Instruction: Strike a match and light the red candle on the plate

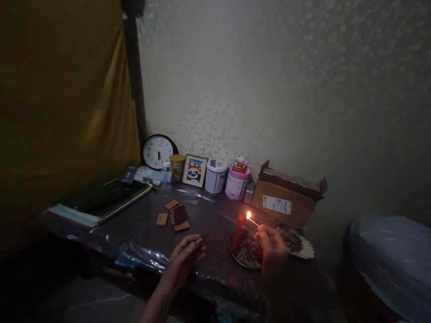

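My right hand (271, 243) pinches a burning match (254, 222), with its flame at the far tip. Just left of and below the flame, a red candle (237, 233) stands upright in a round metal dish (231, 253); I see no flame on its wick. Dark bits cover the bottom of the dish. Fingers closed, my left hand (183, 258) holds a small match striker (202, 239), a tan piece with a dark strip. Several similar tan and dark-brown striker pieces (179, 215) lie beyond it on the table. Right of the dish is a bunch of matches (305, 249).
An open cardboard box (279, 205) stands against the wall. Along the back are a clock (158, 152), a framed panda picture (194, 171), a white tin (216, 176) and a pink tin (237, 184). Books (102, 202) lie left on the plastic-covered table (128, 227).
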Action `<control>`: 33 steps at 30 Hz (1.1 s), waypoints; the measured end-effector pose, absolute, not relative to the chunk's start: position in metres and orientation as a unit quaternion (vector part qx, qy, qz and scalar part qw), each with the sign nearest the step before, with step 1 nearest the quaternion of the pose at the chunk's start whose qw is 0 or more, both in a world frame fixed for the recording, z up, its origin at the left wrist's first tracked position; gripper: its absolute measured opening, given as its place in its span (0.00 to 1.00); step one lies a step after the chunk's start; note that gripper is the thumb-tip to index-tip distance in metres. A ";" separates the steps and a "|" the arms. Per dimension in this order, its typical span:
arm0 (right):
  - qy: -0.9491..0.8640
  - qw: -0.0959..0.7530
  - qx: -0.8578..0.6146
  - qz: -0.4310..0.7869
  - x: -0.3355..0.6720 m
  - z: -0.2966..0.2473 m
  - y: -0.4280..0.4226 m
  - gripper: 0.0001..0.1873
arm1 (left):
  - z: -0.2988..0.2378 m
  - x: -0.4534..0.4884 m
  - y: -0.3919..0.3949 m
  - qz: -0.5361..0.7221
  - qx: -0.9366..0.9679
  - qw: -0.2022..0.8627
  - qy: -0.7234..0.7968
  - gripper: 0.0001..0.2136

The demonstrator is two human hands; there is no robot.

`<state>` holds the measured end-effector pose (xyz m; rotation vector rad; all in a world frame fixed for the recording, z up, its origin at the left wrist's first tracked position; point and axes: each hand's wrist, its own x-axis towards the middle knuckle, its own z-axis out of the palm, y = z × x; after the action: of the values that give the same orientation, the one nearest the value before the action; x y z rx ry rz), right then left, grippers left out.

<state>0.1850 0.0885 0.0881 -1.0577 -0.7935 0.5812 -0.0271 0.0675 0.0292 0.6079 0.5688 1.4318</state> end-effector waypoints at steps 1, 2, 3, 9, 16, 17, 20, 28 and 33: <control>-0.364 0.750 -0.486 0.264 0.185 0.088 0.089 0.12 | 0.030 -0.027 0.067 0.636 0.271 0.677 0.253 0.11; -0.365 0.747 -0.488 0.263 0.184 0.088 0.089 0.12 | 0.031 -0.027 0.066 0.636 0.271 0.677 0.253 0.11; -0.366 0.745 -0.492 0.263 0.184 0.087 0.089 0.13 | 0.032 -0.027 0.066 0.636 0.272 0.677 0.252 0.11; -0.369 0.741 -0.507 0.240 0.181 0.086 0.088 0.13 | 0.036 -0.025 0.065 0.639 0.267 0.676 0.251 0.12; -0.369 0.731 -0.526 0.228 0.175 0.091 0.085 0.13 | 0.037 -0.026 0.067 0.640 0.270 0.682 0.231 0.11; -0.367 0.734 -0.524 0.229 0.174 0.092 0.085 0.13 | 0.037 -0.027 0.067 0.640 0.268 0.683 0.229 0.11; -0.356 0.741 -0.519 0.233 0.171 0.094 0.086 0.12 | 0.038 -0.028 0.066 0.641 0.261 0.687 0.223 0.09; -0.374 0.741 -0.508 0.231 0.173 0.092 0.091 0.10 | 0.037 -0.031 0.062 0.641 0.258 0.690 0.214 0.09; -0.392 0.734 -0.508 0.224 0.176 0.088 0.096 0.13 | 0.037 -0.032 0.062 0.643 0.257 0.686 0.221 0.10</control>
<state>0.1762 0.0965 0.0879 -1.1163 -0.8616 0.4935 -0.0323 0.0616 0.0372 0.5760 0.4945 1.4408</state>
